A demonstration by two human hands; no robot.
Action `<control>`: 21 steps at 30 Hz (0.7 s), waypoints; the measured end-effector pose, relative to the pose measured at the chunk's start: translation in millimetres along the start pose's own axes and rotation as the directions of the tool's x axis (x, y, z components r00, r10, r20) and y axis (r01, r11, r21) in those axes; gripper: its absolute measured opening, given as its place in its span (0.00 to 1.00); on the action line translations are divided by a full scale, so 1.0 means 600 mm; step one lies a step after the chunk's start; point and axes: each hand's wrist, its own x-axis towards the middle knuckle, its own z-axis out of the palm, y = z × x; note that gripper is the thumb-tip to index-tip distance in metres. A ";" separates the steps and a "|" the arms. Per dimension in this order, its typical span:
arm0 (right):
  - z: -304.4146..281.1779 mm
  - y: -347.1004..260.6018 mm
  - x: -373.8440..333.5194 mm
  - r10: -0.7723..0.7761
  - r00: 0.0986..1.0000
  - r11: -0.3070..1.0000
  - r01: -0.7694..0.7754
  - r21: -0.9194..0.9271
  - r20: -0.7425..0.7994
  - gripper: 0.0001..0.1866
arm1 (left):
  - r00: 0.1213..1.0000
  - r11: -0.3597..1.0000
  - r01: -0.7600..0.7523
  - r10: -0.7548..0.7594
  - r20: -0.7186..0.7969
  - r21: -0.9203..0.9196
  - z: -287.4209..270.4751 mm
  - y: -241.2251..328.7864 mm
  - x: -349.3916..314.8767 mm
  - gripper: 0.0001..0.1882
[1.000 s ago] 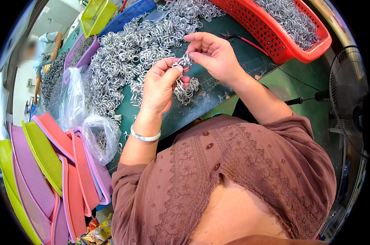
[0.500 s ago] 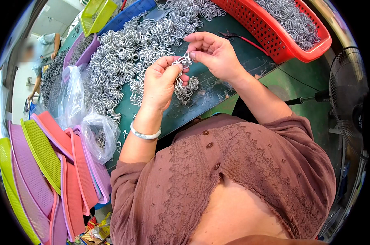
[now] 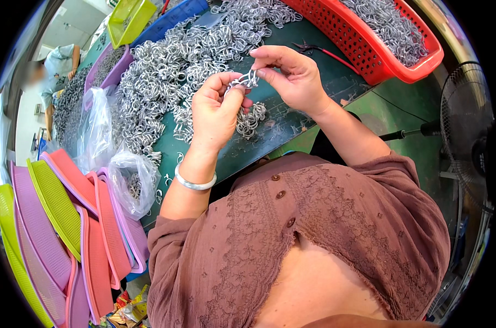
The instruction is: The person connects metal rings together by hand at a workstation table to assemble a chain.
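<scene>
A green bench [image 3: 338,79] is spread with a heap of metal rings [image 3: 155,82]. Right of the heap, a red basket [image 3: 363,52] is filled with similar pieces. Before the heap's near right side, the left hand [image 3: 212,117] and right hand [image 3: 297,79] are raised. Between them, a small cluster of rings [image 3: 251,80] is pinched by the left fingers; the right forefinger is spread from the thumb, and whether a ring is gripped there cannot be told. Rings could be dropped if the left pinch were loosened, or snagged if tugged askew.
</scene>
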 end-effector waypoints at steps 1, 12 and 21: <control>0.000 -0.001 0.001 -0.022 1.000 1.000 0.022 -0.019 0.000 0.16 | 1.000 1.000 0.008 -0.008 -0.002 -0.005 0.000 0.002 0.000 0.08; -0.002 -0.003 0.003 0.342 0.940 0.900 -0.332 0.281 0.015 0.14 | 0.981 0.972 0.186 -0.175 0.086 -0.142 -0.010 0.008 0.006 0.09; -0.007 -0.008 0.006 0.315 0.948 0.928 -0.320 0.193 0.053 0.15 | 0.969 0.962 0.222 -0.199 0.147 -0.157 -0.015 -0.002 0.008 0.06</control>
